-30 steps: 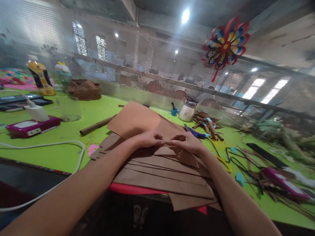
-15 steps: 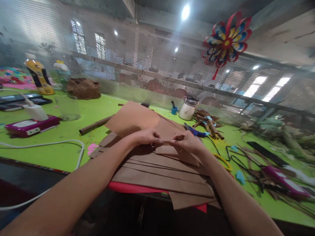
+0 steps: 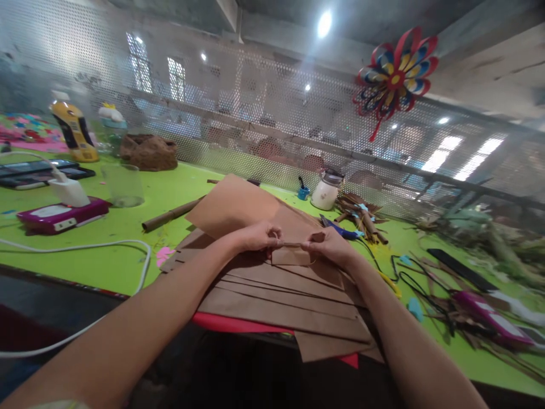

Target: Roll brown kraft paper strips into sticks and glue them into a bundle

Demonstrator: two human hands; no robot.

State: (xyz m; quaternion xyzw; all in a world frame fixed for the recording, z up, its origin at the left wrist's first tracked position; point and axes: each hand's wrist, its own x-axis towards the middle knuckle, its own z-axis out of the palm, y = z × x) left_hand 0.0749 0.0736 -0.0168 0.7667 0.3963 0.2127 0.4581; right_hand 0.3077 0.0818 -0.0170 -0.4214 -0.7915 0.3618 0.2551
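A small piece of brown paper (image 3: 291,257) with a narrow rolled or folded upper edge is pinched between both my hands. My left hand (image 3: 259,237) grips its left end, fingers closed. At the other end my right hand (image 3: 330,245) holds it between thumb and fingers. Beneath them lies a stack of brown paper strips (image 3: 272,304), with red paper (image 3: 238,323) showing under the front edge. A larger brown sheet (image 3: 232,204) rises behind my left hand. Blue-handled pliers (image 3: 340,229) rest just beyond my right hand.
On the left are a purple power strip (image 3: 63,216), a clear cup (image 3: 123,186), a yellow bottle (image 3: 75,129) and a brown tube (image 3: 172,215). A white-filled jar (image 3: 326,190) stands behind. Cables, paper scraps and another purple power strip (image 3: 491,318) crowd the right.
My hands have moved slightly apart along the paper's upper edge, and more of the small piece shows between them. The whole view has shifted a little.
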